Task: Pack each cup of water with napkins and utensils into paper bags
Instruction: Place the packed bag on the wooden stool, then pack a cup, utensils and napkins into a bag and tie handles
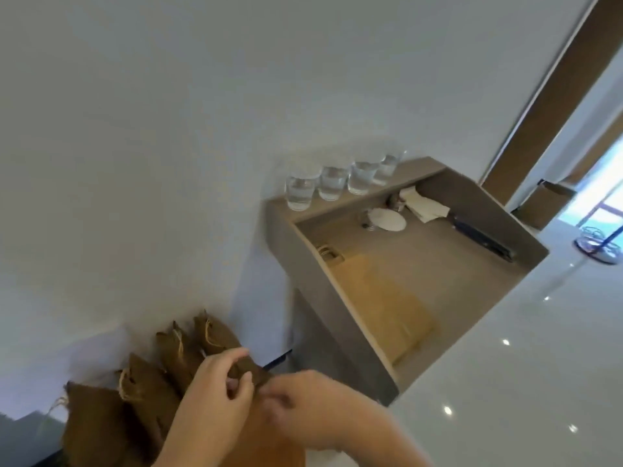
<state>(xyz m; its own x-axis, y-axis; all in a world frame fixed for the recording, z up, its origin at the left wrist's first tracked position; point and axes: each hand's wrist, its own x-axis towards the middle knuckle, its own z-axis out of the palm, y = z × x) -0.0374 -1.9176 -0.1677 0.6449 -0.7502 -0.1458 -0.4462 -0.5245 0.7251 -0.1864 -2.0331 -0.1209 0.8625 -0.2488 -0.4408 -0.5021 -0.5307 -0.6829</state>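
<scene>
Several brown paper bags (145, 389) with twine handles stand in a row on the floor against the white wall. My left hand (215, 396) and my right hand (303, 409) both pinch the top edge of the nearest bag (251, 370) at the bottom of the view. Several clear cups of water (300, 190) stand in a line on the back ledge of a brown desk (286, 237). White napkins (424, 205) lie folded at the desk's far end. A dark knife-like utensil (482, 239) lies next to the napkins.
A white round lid or plate (387, 220) and small metal pieces sit near the napkins. A flat tan bag or board (381, 298) lies on the desk. Glossy white floor (505, 365) spreads to the right, with a door frame and a wire stand (600, 247) beyond.
</scene>
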